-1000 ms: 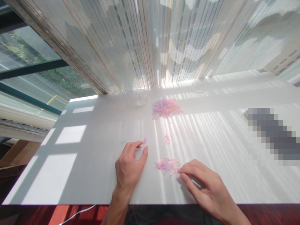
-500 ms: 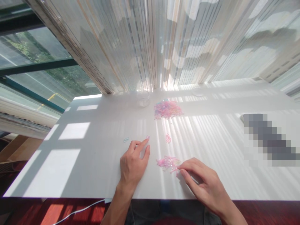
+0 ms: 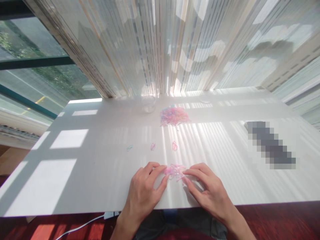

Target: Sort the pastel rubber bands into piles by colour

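Note:
A small heap of pink and pale paper clips (image 3: 175,170) lies on the white table near its front edge, between my hands. My left hand (image 3: 148,186) has come to the heap's left side, thumb and forefinger apart with their tips at the clips. At the right side, my right hand (image 3: 208,186) has its thumb and forefinger drawn together on a pink clip at the heap's edge; the tips partly cover it. Beyond the hands lie a blue-green clip (image 3: 129,147), a pale purple-pink clip group (image 3: 153,146) and a pink clip group (image 3: 174,146), spaced in a row.
Farther back is a larger heap of pastel paper clips (image 3: 175,116). A clear round container (image 3: 149,104) stands left of it, and a clear flat lid-like piece (image 3: 205,101) lies to the right. A pixelated dark object (image 3: 271,143) rests at right. A patterned curtain (image 3: 160,46) hangs behind the table.
My left hand has left the pale purple-pink clips in the row and moved back and right to the near heap. My right hand stays at the heap's right edge. The view has shifted slightly.

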